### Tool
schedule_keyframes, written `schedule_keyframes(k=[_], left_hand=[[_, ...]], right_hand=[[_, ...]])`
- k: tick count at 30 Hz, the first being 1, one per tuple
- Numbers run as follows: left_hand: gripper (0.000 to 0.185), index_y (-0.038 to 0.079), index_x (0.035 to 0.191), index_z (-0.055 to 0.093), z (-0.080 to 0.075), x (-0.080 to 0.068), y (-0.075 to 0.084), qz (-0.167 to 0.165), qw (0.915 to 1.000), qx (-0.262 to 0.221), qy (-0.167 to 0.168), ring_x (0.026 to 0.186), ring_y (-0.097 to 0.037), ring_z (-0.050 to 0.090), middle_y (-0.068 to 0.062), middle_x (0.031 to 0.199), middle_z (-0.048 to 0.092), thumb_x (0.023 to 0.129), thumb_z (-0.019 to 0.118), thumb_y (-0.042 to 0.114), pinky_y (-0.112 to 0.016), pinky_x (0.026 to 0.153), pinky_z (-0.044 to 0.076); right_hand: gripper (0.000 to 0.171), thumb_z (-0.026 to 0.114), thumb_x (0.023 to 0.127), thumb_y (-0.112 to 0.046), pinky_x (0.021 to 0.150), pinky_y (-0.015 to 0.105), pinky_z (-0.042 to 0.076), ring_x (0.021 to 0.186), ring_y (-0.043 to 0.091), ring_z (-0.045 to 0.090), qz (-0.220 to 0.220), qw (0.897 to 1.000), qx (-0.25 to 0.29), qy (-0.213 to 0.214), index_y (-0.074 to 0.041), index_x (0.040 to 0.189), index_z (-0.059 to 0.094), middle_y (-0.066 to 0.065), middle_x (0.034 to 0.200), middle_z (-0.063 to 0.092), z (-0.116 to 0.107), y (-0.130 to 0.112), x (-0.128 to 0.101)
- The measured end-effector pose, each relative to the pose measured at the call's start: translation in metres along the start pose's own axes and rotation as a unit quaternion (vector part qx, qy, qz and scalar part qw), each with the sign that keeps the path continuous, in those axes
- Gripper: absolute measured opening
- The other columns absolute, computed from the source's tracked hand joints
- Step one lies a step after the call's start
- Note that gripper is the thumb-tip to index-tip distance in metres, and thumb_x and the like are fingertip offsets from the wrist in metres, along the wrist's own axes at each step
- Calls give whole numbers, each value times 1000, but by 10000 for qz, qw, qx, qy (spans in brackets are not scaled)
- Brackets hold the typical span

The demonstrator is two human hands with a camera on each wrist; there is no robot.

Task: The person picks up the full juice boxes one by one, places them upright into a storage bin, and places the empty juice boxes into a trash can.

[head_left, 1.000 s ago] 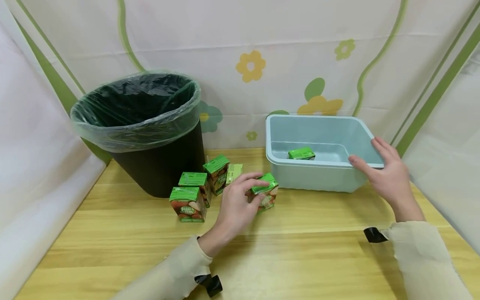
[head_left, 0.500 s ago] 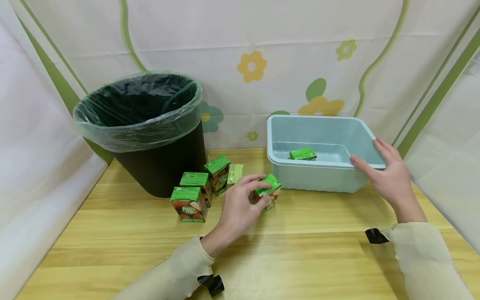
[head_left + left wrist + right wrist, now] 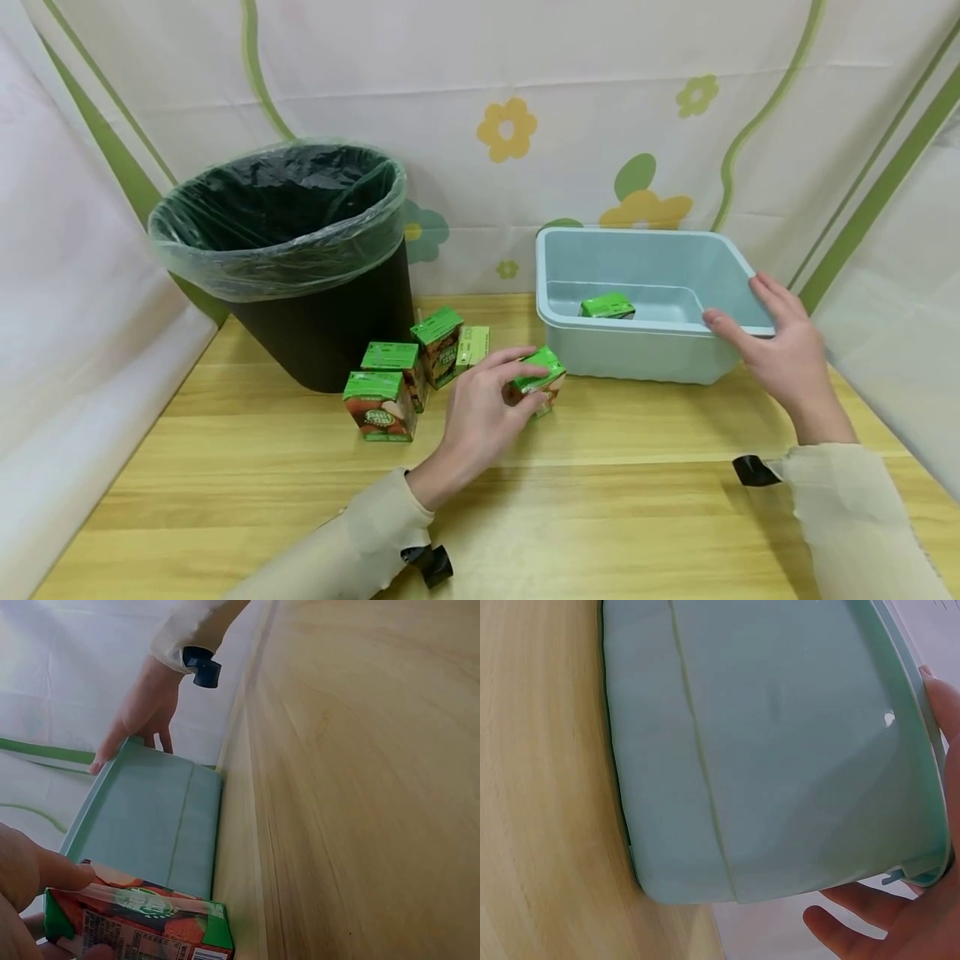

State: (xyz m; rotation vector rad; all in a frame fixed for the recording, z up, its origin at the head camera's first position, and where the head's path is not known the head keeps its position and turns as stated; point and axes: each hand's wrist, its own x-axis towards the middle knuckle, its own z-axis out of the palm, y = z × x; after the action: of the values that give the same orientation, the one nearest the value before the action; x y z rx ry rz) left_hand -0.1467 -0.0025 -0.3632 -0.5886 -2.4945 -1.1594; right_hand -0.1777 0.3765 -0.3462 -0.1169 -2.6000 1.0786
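My left hand [image 3: 483, 412] pinches a small juice carton [image 3: 546, 363] between thumb and fingers, near the front left corner of a light blue plastic bin [image 3: 637, 354]. In the left wrist view, the carton [image 3: 146, 911] shows its red fruit print and green ends. My right hand [image 3: 793, 362] holds the bin's front right corner, thumb on the front rim and fingers over the right side. The right wrist view shows the bin's outer wall [image 3: 765, 750] beside that hand. Another green-topped carton [image 3: 609, 306] lies inside the bin.
Several juice cartons [image 3: 379, 408] stand left of my left hand, a paler yellow-green one [image 3: 472, 346] among them. Behind them is a black trash can [image 3: 330, 342] with a translucent green liner [image 3: 285, 275]. A floral curtain [image 3: 480, 192] closes off the back of the wooden table [image 3: 600, 517].
My left hand and its carton have shifted slightly right, toward the bin. My right hand keeps its hold on the bin's corner. The whole view has drifted a little.
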Motion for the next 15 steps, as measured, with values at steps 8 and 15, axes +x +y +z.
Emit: schedule_keyframes(k=[8, 15], left_hand=[[24, 22, 106, 86, 3, -1, 0, 25, 9999, -71, 71, 82, -10, 73, 3, 134, 75, 83, 93, 18, -17, 64, 48], [22, 22, 105, 86, 4, -2, 0, -102, 9997, -213, 61, 72, -9, 68, 2, 133, 76, 83, 92, 18, -17, 57, 44]], right_hand=[[90, 66, 102, -49, 129, 73, 6, 167, 41, 2, -4, 10000, -14, -15, -15, 171, 20, 1, 181, 8, 0, -1, -1], [89, 66, 102, -49, 129, 74, 6, 167, 42, 1, 26, 10000, 10, -57, -16, 171, 20, 1, 181, 7, 1, -1, -2]])
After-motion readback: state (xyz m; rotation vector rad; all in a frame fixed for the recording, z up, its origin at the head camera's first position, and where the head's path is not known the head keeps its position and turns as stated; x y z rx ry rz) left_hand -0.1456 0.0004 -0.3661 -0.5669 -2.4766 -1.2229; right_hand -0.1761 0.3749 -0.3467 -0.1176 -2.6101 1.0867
